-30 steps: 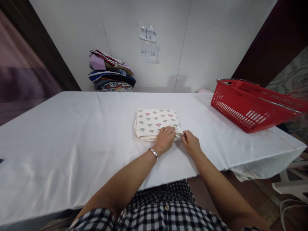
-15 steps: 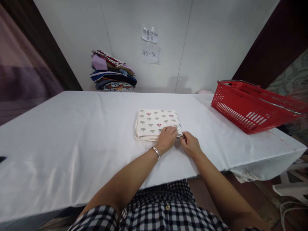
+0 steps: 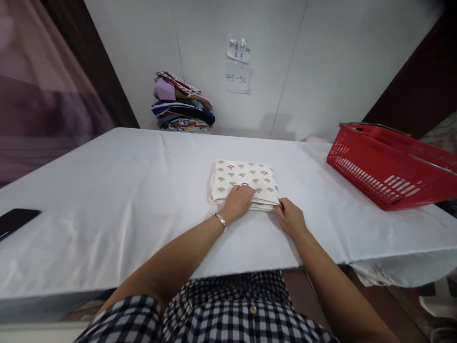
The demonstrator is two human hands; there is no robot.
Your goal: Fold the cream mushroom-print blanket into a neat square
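While your left hand [image 3: 237, 202] lies flat on the near edge of one folded cloth [image 3: 246, 181], palm down and fingers spread a little, your right hand [image 3: 291, 218] sits just beside it at the cloth's near right corner. The right fingertips [image 3: 280, 206] touch the edge of the folded layers; I cannot tell if they pinch a layer or only press against it. Your two hands are close together but they do not touch each other. On your left wrist there is one silver bracelet [image 3: 220, 220].

The folded cloth is cream coloured with a small mushroom print, grey and red, and it lies directly under and just beyond your hands on the white table cover [image 3: 124, 190]. It is folded into a neat rectangle with several layers visible at the near edge.

Well to the right of your right hand stands one red plastic basket [image 3: 385, 171] with a metal handle. Far beyond your left hand, against the wall, there is one pile of folded clothes [image 3: 183, 104] in mixed colours; the number of pieces I cannot count exactly. Above the cloth, on the wall, two paper notes [image 3: 238, 64] hang one under the other. Well to the left of your left hand lies one dark phone [image 3: 16, 220] at the table edge.
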